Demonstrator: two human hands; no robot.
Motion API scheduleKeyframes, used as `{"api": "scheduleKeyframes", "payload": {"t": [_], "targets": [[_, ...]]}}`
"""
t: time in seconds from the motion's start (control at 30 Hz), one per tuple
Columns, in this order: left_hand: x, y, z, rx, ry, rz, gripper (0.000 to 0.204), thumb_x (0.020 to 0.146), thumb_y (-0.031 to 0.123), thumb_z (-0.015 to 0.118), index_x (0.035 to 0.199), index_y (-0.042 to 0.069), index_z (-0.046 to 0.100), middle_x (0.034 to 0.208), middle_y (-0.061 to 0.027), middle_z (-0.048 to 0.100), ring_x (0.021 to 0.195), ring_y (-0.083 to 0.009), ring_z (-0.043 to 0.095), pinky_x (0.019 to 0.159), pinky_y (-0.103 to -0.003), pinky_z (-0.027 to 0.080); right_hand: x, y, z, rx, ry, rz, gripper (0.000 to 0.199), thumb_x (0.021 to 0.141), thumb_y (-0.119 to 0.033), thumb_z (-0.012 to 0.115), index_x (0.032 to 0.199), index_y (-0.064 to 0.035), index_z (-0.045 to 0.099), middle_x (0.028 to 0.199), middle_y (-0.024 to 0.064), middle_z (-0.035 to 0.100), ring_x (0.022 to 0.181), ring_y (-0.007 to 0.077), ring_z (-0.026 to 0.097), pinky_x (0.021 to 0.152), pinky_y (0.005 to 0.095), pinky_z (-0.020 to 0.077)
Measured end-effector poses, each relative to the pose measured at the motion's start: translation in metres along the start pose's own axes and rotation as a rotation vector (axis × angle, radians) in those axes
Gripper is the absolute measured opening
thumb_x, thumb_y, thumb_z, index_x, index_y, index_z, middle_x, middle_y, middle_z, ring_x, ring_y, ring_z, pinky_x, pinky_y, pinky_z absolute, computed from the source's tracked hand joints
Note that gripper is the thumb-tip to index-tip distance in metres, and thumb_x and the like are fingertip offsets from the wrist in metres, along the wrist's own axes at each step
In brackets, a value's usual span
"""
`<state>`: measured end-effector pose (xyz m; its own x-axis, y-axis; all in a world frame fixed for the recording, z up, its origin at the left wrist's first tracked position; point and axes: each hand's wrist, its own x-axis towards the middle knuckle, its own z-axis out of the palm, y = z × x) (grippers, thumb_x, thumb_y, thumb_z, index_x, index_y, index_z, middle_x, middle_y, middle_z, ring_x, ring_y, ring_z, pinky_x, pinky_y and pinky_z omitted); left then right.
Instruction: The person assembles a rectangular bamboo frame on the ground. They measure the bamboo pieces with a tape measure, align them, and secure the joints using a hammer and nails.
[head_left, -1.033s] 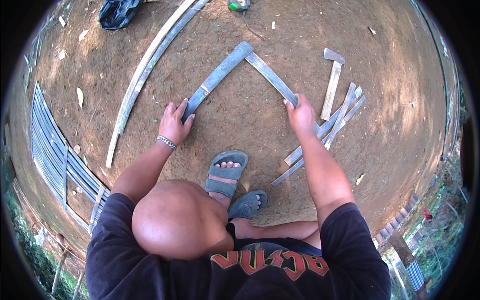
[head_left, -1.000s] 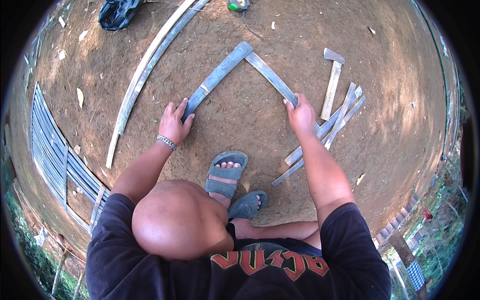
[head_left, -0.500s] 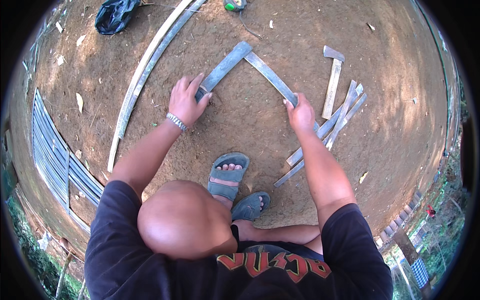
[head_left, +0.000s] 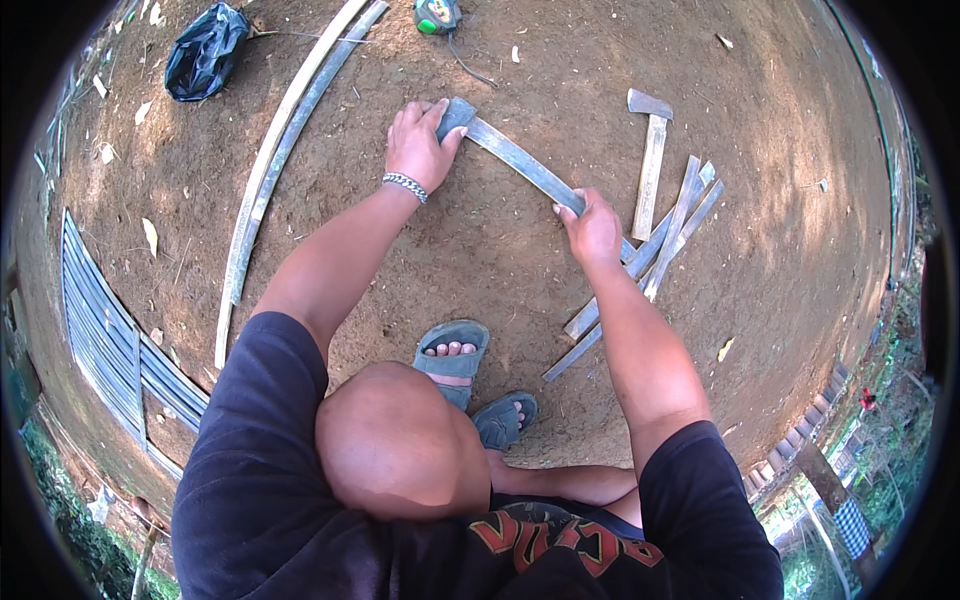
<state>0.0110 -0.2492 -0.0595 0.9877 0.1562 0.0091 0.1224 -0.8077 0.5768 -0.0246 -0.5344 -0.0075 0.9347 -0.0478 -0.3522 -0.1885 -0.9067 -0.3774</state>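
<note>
My left hand, with a chain bracelet at its wrist, is closed on a broad, dark grey slat. Only the squared far end of this slat shows past the fingers and thumb; the rest is hidden behind the hand and forearm. My right hand is closed round a longer, thinner grey slat. That slat slants from the broad slat's end down to the right, passing under the right hand. Where the two slats come together, I cannot tell if they touch.
Right of my right hand lie several crossed slats and an axe. Long strips lie at left, with a bundle of rods farther out. A black plastic bag and a tape measure lie beyond. My sandalled feet are below.
My left hand has moved away from me and right, up to the broad slat's far end, covering most of it. My right hand keeps its hold on the thinner slat.
</note>
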Motion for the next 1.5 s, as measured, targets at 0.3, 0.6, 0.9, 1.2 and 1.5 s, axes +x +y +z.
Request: {"api": "scheduleKeyframes", "payload": {"t": [0.3,0.6,0.9,1.2,1.5], "targets": [[0.002,-0.001,-0.006,0.043,0.017,0.060,0.052,0.091,0.032,0.075,0.133,0.003,0.066,0.126,-0.0180,0.063,0.119,-0.0351,0.059,0.106,-0.042,0.046,-0.012,-0.001,0.009,0.043,-0.024,0.005,0.036,0.084,-0.027,0.082,0.108,-0.0038,0.067,0.101,0.0225,0.072,0.098,0.0418,0.069,0.087,0.0496,0.0530],[-0.001,-0.007,-0.007,0.032,0.017,0.077,0.050,0.091,0.033,0.073,0.132,0.005,0.066,0.121,-0.0130,0.062,0.118,-0.0318,0.056,0.106,-0.043,0.042,-0.009,-0.003,0.008,0.014,-0.038,-0.004,0.035,0.084,-0.026,0.081,0.107,-0.0038,0.066,0.102,0.0214,0.072,0.100,0.0418,0.069,0.087,0.0499,0.0527],[-0.006,-0.003,-0.006,0.092,0.053,0.088,0.048,0.091,0.032,0.073,0.131,0.007,0.067,0.121,-0.0113,0.062,0.117,-0.0300,0.056,0.103,-0.044,0.040,-0.007,-0.002,0.006,0.020,-0.057,0.008,0.036,0.084,-0.025,0.082,0.107,-0.0027,0.065,0.102,0.0216,0.072,0.099,0.0424,0.068,0.086,0.0494,0.0523],[-0.006,-0.003,-0.007,0.071,0.022,0.084,0.050,0.090,0.028,0.075,0.132,0.004,0.065,0.123,-0.0142,0.062,0.118,-0.0327,0.056,0.105,-0.045,0.041,-0.006,-0.007,0.004,0.024,-0.056,0.039,0.035,0.083,-0.025,0.082,0.105,-0.0021,0.066,0.102,0.0217,0.072,0.098,0.0424,0.068,0.086,0.0492,0.0525],[-0.011,-0.001,-0.011,0.045,0.022,0.117,0.049,0.092,0.024,0.073,0.132,-0.001,0.063,0.124,-0.0178,0.061,0.115,-0.0358,0.056,0.104,-0.044,0.045,-0.007,-0.009,0.003,0.031,-0.055,0.040,0.034,0.084,-0.025,0.082,0.104,-0.0028,0.067,0.099,0.0216,0.073,0.097,0.0418,0.069,0.086,0.0495,0.0530]]}}
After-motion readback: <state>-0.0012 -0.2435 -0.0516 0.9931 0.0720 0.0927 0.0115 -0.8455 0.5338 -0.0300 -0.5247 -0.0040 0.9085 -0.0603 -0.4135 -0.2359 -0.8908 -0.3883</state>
